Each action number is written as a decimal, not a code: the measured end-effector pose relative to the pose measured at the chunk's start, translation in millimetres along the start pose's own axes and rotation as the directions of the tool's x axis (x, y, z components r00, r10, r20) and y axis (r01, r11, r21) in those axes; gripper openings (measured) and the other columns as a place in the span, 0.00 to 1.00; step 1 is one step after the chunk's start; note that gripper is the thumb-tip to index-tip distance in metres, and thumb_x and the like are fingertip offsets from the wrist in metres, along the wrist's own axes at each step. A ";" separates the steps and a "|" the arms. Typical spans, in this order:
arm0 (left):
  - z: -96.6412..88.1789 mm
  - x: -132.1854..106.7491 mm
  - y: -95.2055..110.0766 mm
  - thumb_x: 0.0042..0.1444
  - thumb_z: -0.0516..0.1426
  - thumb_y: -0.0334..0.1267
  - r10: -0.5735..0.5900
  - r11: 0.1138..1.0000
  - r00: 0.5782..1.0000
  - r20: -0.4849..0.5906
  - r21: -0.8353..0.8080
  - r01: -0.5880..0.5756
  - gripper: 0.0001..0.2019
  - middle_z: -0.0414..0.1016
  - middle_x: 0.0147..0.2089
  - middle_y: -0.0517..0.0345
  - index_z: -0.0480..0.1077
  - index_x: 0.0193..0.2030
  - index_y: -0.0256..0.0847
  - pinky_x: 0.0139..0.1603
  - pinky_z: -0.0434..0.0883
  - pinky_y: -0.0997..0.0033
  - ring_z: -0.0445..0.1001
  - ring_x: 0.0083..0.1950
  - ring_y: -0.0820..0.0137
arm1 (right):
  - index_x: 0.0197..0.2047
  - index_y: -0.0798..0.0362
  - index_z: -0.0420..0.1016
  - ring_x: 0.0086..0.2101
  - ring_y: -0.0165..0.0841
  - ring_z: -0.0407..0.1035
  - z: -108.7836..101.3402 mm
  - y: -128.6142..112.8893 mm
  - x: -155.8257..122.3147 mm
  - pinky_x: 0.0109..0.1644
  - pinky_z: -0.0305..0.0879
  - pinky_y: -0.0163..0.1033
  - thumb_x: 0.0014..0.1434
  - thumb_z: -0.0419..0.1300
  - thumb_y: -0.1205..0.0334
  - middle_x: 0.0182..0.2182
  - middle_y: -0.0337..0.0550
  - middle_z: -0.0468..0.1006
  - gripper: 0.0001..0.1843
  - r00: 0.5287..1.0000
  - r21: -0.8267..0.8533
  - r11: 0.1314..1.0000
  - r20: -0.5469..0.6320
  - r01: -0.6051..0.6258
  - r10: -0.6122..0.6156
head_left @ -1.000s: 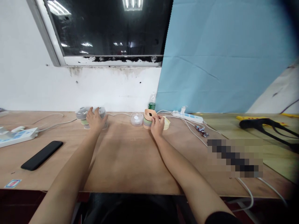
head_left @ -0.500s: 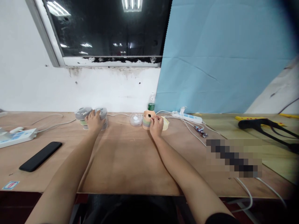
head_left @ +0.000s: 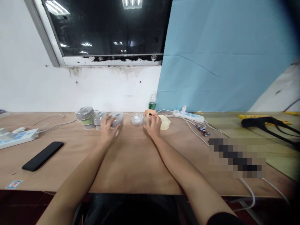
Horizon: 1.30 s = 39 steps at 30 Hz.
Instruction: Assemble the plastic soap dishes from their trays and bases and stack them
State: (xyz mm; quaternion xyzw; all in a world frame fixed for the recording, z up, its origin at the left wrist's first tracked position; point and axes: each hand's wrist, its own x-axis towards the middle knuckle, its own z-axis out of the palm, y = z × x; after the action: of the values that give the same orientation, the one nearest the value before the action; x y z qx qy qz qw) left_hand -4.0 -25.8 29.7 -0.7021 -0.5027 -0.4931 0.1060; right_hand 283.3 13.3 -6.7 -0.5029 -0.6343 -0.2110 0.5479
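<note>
My left hand (head_left: 108, 130) is curved around the near left side of a clear round container with a grey lid (head_left: 118, 117), thumb and fingers against it. Left of it stand a small grey-lidded container (head_left: 99, 117) and a taller stack with a grey top and green middle (head_left: 86, 117). My right hand (head_left: 153, 125) grips a peach-coloured round container (head_left: 147, 112) with a dark spot; its lower part is hidden behind the fingers. Between the hands sits a clear round lid or dish (head_left: 136, 119). Pale yellow round pieces (head_left: 165, 122) lie right of my right hand.
A bottle with a green label (head_left: 152, 101) stands by the wall. At left are a black phone (head_left: 42, 156) and a white power strip (head_left: 20, 138). Another power strip (head_left: 189, 116), cables and a small wrapped packet (head_left: 202, 130) lie to the right.
My left hand has moved right, bringing the grey-lidded clear container away from the other containers at left. The right hand has shifted slightly left, its fingers covering more of the peach container.
</note>
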 end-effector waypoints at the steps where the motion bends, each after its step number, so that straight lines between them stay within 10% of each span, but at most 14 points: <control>1: 3.4 -7.7 3.4 0.55 0.60 0.46 0.008 0.999 1.000 0.016 -0.031 -0.007 0.20 0.64 0.60 0.47 0.69 0.54 0.45 0.64 0.58 0.54 0.61 0.63 0.57 | 0.51 0.54 0.70 0.54 0.44 0.59 -0.6 -3.5 -0.6 0.58 0.55 0.52 0.60 0.55 0.58 0.51 0.55 0.66 0.17 0.999 0.015 0.999 0.022 0.038 -0.039; 6: 13.0 -31.8 12.2 0.54 0.60 0.48 0.053 0.993 0.984 0.170 -0.116 -0.033 0.20 0.66 0.58 0.48 0.69 0.53 0.45 0.62 0.61 0.55 0.64 0.60 0.58 | 0.50 0.53 0.71 0.54 0.44 0.60 -3.9 -26.1 -3.2 0.59 0.57 0.53 0.61 0.55 0.55 0.51 0.54 0.68 0.17 0.964 0.117 0.979 0.186 0.170 -0.190; 11: 11.7 -34.4 21.5 0.58 0.57 0.48 0.162 0.972 0.948 0.273 -0.212 -0.105 0.20 0.66 0.60 0.48 0.67 0.55 0.45 0.62 0.62 0.57 0.65 0.61 0.60 | 0.56 0.51 0.68 0.53 0.43 0.63 -8.7 -49.3 -5.9 0.58 0.60 0.52 0.60 0.56 0.48 0.52 0.52 0.70 0.24 0.832 0.321 0.910 0.403 0.262 -0.382; 20: 5.2 -30.8 17.4 0.61 0.53 0.45 0.160 0.963 0.948 0.276 -0.255 -0.088 0.18 0.65 0.60 0.46 0.66 0.55 0.42 0.64 0.61 0.57 0.64 0.62 0.62 | 0.65 0.50 0.59 0.59 0.42 0.61 -3.7 -52.5 -14.3 0.61 0.59 0.52 0.60 0.55 0.43 0.59 0.52 0.67 0.34 0.716 0.479 0.871 0.570 0.108 -0.403; 27: 11.7 -31.8 13.0 0.49 0.62 0.53 0.096 0.953 0.935 0.342 -0.304 0.013 0.38 0.61 0.63 0.42 0.56 0.63 0.40 0.64 0.61 0.52 0.62 0.64 0.54 | 0.65 0.47 0.60 0.61 0.41 0.58 -2.3 -51.0 -15.5 0.65 0.56 0.51 0.60 0.56 0.44 0.62 0.49 0.64 0.32 0.753 0.458 0.883 0.544 0.104 -0.371; 33: 14.7 -23.1 -2.4 0.50 0.62 0.49 -0.177 0.924 0.984 0.011 -0.343 0.170 0.33 0.65 0.59 0.44 0.59 0.61 0.40 0.62 0.62 0.54 0.65 0.61 0.56 | 0.68 0.50 0.53 0.63 0.42 0.53 -9.0 -70.4 -13.4 0.66 0.52 0.53 0.63 0.53 0.52 0.64 0.52 0.59 0.32 0.887 0.376 0.922 0.387 0.096 -0.250; 39: 20.4 -20.7 -32.0 0.48 0.63 0.51 -0.402 0.873 0.915 -0.040 -0.319 0.369 0.34 0.66 0.57 0.43 0.62 0.59 0.39 0.61 0.64 0.54 0.67 0.59 0.54 | 0.61 0.50 0.64 0.61 0.46 0.54 -0.2 -92.8 -27.9 0.62 0.54 0.56 0.62 0.56 0.50 0.62 0.54 0.61 0.27 0.572 0.451 0.874 0.674 0.182 -0.467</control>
State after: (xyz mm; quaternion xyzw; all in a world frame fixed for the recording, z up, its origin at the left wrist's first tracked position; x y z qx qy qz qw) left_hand -18.2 -10.0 -7.9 -0.5686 -0.5441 -0.6120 -0.0779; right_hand 199.8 -35.9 -5.7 -0.3164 -0.9134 0.0339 0.2536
